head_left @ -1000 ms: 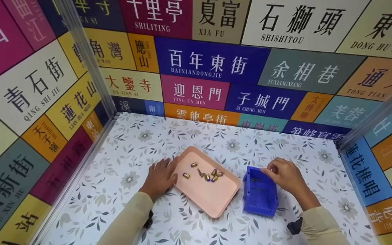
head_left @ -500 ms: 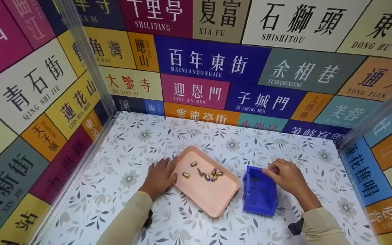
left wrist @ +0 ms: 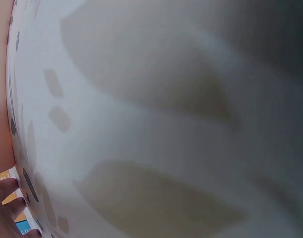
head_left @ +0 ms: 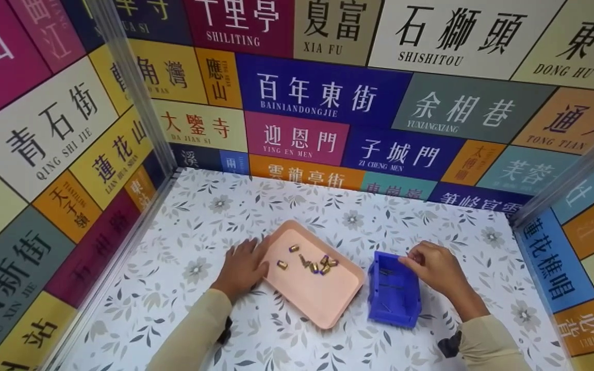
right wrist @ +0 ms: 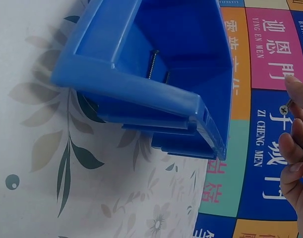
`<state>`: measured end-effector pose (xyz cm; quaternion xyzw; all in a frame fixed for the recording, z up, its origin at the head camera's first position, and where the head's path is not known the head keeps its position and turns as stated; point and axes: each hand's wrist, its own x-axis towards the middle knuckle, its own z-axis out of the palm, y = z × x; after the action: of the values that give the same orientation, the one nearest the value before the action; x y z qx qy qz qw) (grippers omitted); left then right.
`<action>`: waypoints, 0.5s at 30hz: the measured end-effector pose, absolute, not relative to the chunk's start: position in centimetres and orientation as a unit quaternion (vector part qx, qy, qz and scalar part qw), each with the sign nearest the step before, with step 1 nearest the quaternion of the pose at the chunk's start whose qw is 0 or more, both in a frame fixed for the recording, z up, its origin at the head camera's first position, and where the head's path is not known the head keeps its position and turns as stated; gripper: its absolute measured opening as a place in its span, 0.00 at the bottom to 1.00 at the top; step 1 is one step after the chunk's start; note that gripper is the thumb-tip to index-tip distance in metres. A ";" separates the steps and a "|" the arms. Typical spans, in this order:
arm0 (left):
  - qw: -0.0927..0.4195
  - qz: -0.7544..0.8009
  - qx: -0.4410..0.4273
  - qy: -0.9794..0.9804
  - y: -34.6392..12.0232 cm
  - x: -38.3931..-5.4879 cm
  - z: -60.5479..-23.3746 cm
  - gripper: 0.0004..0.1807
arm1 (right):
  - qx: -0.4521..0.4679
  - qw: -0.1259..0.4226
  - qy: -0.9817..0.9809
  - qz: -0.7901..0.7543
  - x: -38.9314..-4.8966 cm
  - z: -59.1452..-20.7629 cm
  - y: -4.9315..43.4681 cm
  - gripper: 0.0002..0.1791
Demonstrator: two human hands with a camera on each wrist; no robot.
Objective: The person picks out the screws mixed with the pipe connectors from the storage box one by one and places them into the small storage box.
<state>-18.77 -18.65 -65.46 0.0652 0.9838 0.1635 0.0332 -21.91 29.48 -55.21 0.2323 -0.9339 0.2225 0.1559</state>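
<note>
My left hand (head_left: 244,270) lies flat with fingers extended, thumb right at the left edge of a peach-coloured tray (head_left: 304,309). Inside that tray are several small gold-coloured cylinders (head_left: 282,265) with purple ends, grouped mostly toward the far right, beside some thin screws (head_left: 304,262). Over the far right corner of a blue bin (head_left: 395,299), my right hand (head_left: 433,265) pinches a screw (right wrist: 284,109) between thumb and fingers; its cross-slotted head shows in the right wrist view. Within the bin lie several long dark screws (right wrist: 153,63). Part of the left hand shows low in the left wrist view.
The white tabletop (head_left: 214,330) has a leaf and flower print. Panels covered in coloured signs (head_left: 323,93) stand behind it and along both sides, with clear strips at the corners. Tray and bin stand side by side, a narrow gap between them.
Nearly still. The right hand has shifted very slightly to the right over the bin's corner; the left hand, tray and bin stay where they were.
</note>
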 end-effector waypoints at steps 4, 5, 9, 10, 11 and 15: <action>0.037 0.164 0.063 0.984 -18.6 -18.8 -65.4 0.37 | 0.230 0.153 -0.935 0.224 -21.9 -55.2 29.5 0.14; 0.037 0.165 0.063 0.984 -18.6 -18.8 -65.4 0.38 | 0.230 0.153 -0.935 0.224 -21.9 -55.2 29.5 0.14; 0.038 0.160 0.062 0.984 -18.6 -18.8 -65.4 0.37 | 0.232 0.154 -0.934 0.226 -21.9 -55.2 29.5 0.14; 0.038 0.161 0.061 0.984 -18.6 -18.8 -65.4 0.37 | 0.232 0.154 -0.933 0.227 -21.9 -55.2 29.5 0.14; 0.038 0.163 0.061 0.984 -18.6 -18.8 -65.4 0.37 | 0.231 0.154 -0.933 0.228 -21.9 -55.2 29.5 0.14; 0.043 0.165 0.056 0.984 -18.5 -18.8 -65.4 0.38 | 0.231 0.148 -0.934 0.229 -21.9 -55.2 29.5 0.13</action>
<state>-18.81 -18.55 -65.38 0.0555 0.9838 0.1649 0.0430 -21.92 29.53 -55.19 0.2308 -0.9340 0.2286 0.1484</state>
